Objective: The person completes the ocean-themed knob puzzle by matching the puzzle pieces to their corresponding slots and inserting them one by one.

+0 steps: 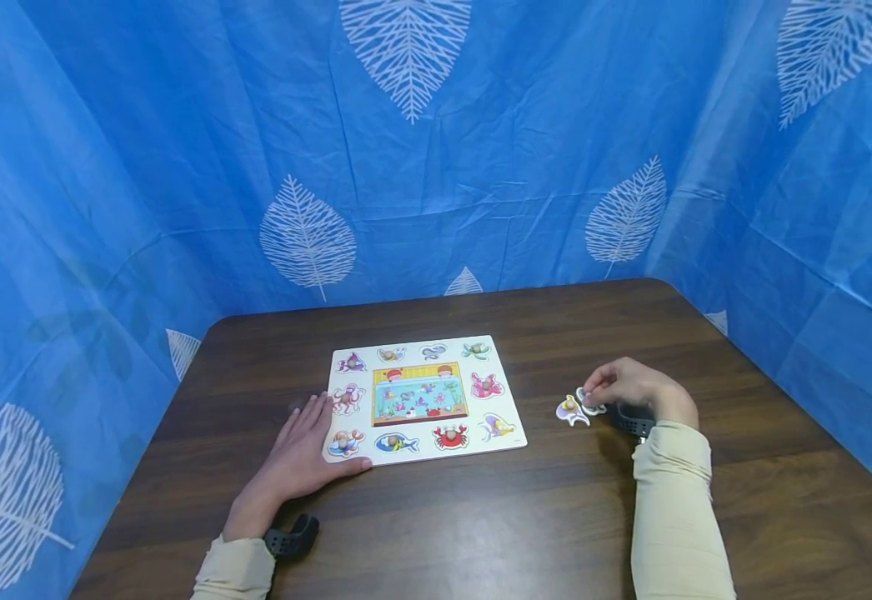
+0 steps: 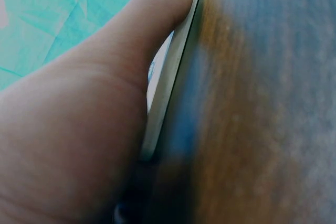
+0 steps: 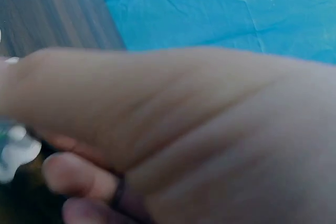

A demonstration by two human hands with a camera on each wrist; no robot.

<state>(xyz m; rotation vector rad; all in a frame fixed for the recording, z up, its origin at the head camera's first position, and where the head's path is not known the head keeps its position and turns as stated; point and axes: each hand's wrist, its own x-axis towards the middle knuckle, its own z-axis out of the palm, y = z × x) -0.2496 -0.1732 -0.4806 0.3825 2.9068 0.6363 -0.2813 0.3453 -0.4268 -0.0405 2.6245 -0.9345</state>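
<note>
A wooden peg puzzle board (image 1: 421, 454) with sea-animal pieces round a fish-tank picture lies on the table. My left hand (image 1: 297, 454) rests at its lower left corner, fingers straight at the left edge and thumb along the front edge. In the left wrist view the thumb (image 2: 157, 11) touches the board's edge (image 2: 168, 77). Right of the board, my right hand (image 1: 642, 390) pinches a small white-edged puzzle piece (image 1: 591, 405), partly hidden under the fingertips. Beside it lies a purple and yellow fish-shaped piece (image 1: 569, 410) with a round knob.
The dark wooden table (image 1: 481, 525) reaches to a blue curtain (image 1: 421, 208) with white leaf prints behind and at both sides. Seated on the board are knobbed pieces such as a red crab (image 1: 450, 437) and a pink piece (image 1: 486, 386).
</note>
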